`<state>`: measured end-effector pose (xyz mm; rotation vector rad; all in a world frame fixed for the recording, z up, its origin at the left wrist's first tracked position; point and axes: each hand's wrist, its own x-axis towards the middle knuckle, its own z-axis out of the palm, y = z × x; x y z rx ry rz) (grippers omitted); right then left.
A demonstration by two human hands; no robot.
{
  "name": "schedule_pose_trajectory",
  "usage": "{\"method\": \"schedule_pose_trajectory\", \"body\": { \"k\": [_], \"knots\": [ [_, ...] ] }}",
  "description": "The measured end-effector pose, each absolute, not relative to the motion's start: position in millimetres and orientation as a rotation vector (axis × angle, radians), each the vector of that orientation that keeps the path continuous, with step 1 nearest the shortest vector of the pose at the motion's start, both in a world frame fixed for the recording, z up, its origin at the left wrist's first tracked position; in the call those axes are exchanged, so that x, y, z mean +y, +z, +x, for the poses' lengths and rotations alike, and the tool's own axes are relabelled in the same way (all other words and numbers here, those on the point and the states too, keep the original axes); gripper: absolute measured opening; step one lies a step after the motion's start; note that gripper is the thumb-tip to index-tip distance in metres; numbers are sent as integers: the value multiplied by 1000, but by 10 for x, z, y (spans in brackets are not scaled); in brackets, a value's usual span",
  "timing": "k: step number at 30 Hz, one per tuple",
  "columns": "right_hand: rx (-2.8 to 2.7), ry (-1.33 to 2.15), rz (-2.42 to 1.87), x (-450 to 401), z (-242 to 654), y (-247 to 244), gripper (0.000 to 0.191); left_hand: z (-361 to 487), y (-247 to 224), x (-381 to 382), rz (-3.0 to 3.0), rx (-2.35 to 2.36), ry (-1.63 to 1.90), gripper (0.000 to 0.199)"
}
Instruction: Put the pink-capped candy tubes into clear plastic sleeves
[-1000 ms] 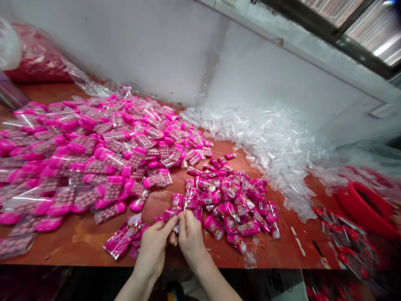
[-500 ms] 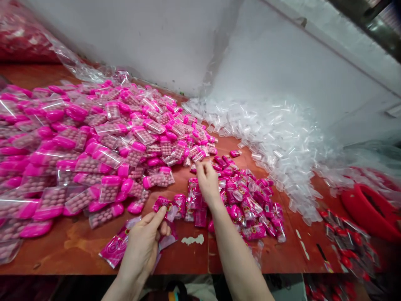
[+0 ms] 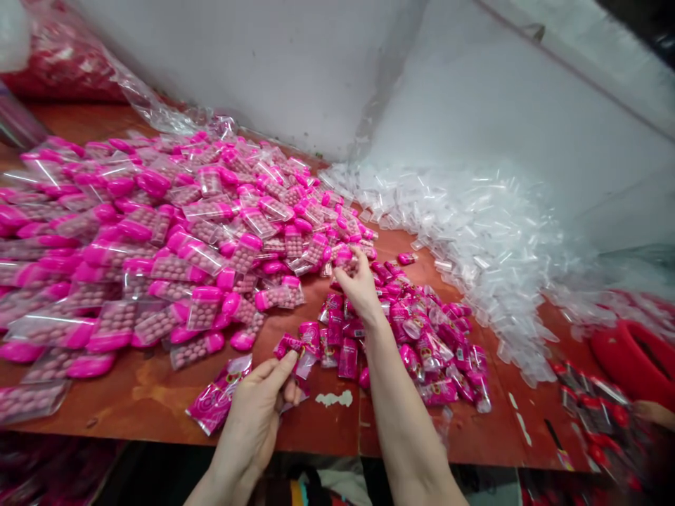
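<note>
The small magenta printed wrapper (image 3: 289, 344) is pinched between the thumb and index finger of the left hand (image 3: 257, 404), which is held low over the near edge of the red-brown tabletop (image 3: 169, 407). The right hand (image 3: 360, 284) is stretched farther out, with its thumb and fingers curved around the near right edge of the large pile of clear plastic containers with bright pink caps and pale pink balls inside (image 3: 205, 309); whether one is gripped cannot be told.

Just left of the left hand, a larger shiny magenta packet (image 3: 219, 397) is laid flat. Between the hands, a few small magenta packets (image 3: 348, 358) are scattered, and a pale worn patch (image 3: 334, 399) is seen nearer the edge. Right of the right forearm, a heap of glossy magenta printed packets (image 3: 432, 344) is spread.

Beyond it, a broad drift of clear plastic pieces (image 3: 490, 239) is piled against the pale grey wall (image 3: 316, 56). At far left, a clear bag of red items (image 3: 68, 63) is partly seen. At the right, a red rounded object with an opening (image 3: 622, 351) is set behind red-and-clear pieces (image 3: 598, 414), near which part of another person's hand (image 3: 654, 413) is blurred.
</note>
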<state>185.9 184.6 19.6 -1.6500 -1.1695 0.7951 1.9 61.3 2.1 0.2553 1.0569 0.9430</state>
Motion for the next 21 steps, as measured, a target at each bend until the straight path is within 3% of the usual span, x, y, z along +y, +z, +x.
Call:
{"method": "schedule_pose_trajectory", "body": {
  "k": [3,6,14,21],
  "knots": [
    [-1040,1188,-1238,1327,1753,313,65,2,120,609,255,1041,977,35],
    [-923,1335,-1173,817,1640,351,58,3,185,578,254,1016,1021,35],
    [-710,1436,-1261,-184,1466,186,45,44,54,309,191,945,1043,30],
    [-679,1349,-1322,-493,1353,132,47,198,-6,86,265,912,951,32]
  ]
}}
